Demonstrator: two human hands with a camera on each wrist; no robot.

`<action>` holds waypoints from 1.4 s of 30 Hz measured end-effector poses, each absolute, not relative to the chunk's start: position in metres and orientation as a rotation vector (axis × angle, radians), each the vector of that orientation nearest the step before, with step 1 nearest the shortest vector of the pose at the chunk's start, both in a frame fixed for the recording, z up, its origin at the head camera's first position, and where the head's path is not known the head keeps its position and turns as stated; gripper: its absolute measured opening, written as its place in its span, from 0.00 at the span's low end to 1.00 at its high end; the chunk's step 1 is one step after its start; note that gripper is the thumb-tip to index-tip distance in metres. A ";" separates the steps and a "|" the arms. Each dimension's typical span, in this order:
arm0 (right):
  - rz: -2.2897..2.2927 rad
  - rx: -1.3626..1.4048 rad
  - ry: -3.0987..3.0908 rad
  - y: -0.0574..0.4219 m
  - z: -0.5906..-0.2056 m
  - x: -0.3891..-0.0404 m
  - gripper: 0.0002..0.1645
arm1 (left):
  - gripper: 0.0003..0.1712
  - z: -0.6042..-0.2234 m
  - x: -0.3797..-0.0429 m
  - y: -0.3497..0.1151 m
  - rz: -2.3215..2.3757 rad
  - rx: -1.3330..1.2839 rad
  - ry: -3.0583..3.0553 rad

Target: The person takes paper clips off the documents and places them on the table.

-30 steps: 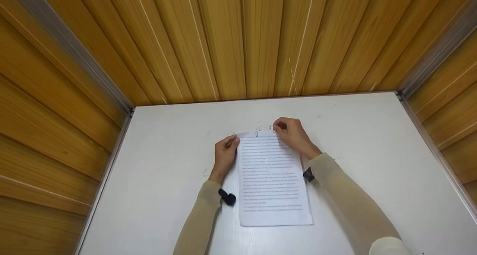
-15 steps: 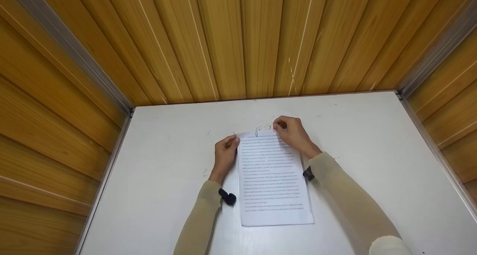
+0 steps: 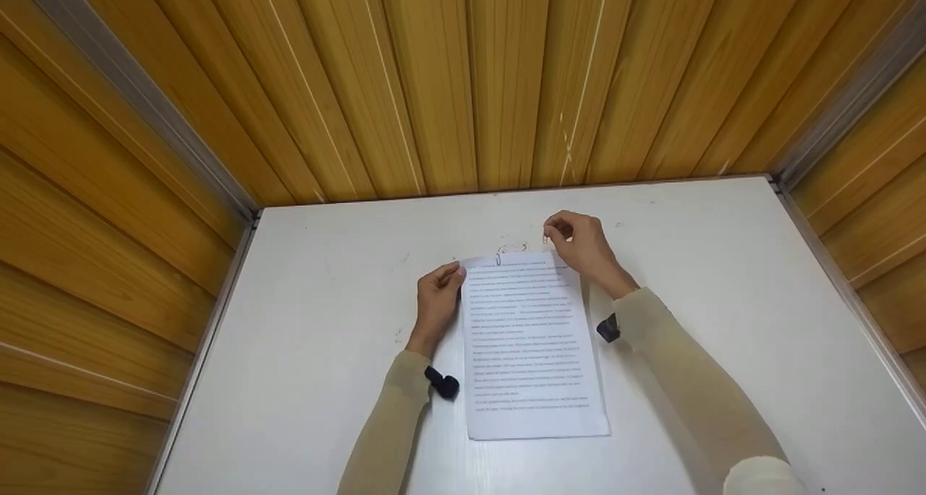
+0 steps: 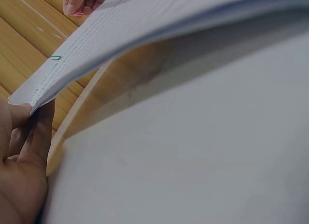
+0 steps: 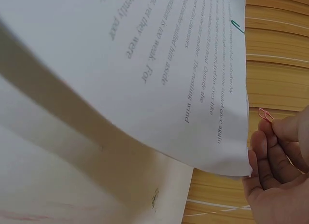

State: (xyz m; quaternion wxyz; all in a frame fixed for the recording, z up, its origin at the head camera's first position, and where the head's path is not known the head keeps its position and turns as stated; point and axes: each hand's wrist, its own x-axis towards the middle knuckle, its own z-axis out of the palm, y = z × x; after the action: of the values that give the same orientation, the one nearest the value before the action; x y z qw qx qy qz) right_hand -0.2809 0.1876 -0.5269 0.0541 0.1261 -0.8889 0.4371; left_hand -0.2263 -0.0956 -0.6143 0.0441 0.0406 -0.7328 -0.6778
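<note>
We see a white tabletop (image 3: pixel 723 278), matte, with faint scuffs and a few small marks near the middle, boxed in on three sides by walls of orange-brown wood panelling (image 3: pixel 463 82) with grey metal corner strips (image 3: pixel 137 97) where the panels meet.

Nearest us: two forearms in beige sleeves (image 3: pixel 391 422), each with a small black wrist camera (image 3: pixel 443 385).

Next, the paper stack (image 3: pixel 532 350): printed white sheets lying roughly lengthwise in the middle of the table, near edge towards us, far edge pointing at the back wall. A green paper clip (image 3: pixel 498 257) sits on the far edge, left of centre; we also see it in the right wrist view (image 5: pixel 236 25).

Left hand (image 3: pixel 438 299): at the stack's far-left corner, fingers curled, thumb and fingers gripping the sheet edge. Left wrist view shows the corner (image 4: pixel 29 98) lifted off the table against the fingers.

Right hand (image 3: pixel 582 247): just beyond the stack's far-right corner, apart from the paper, fingertips pinched together on a small pink paper clip (image 5: pixel 265 115). That clip is clear in the right wrist view, barely a speck in the head view.

Farthest: a few loose paper clips (image 3: pixel 515 248) on the table just past the stack's far edge, too small to count.
</note>
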 end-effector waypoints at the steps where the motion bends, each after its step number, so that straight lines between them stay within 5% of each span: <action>1: 1.320 0.380 -2.700 0.189 -0.526 -0.281 0.08 | 0.18 -0.614 -0.226 -0.096 -2.075 0.125 -2.239; 42: 1.287 0.190 -2.746 0.270 -0.538 -0.266 0.11 | 0.18 -0.614 -0.223 -0.096 -2.094 0.188 -2.236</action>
State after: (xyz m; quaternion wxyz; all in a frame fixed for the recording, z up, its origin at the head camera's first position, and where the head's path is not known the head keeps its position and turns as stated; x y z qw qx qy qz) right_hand -0.2661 0.2696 -0.5383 0.0517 0.0624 -0.9025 0.4231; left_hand -0.2231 -0.0956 -0.6137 0.0364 0.0612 -0.7280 -0.6818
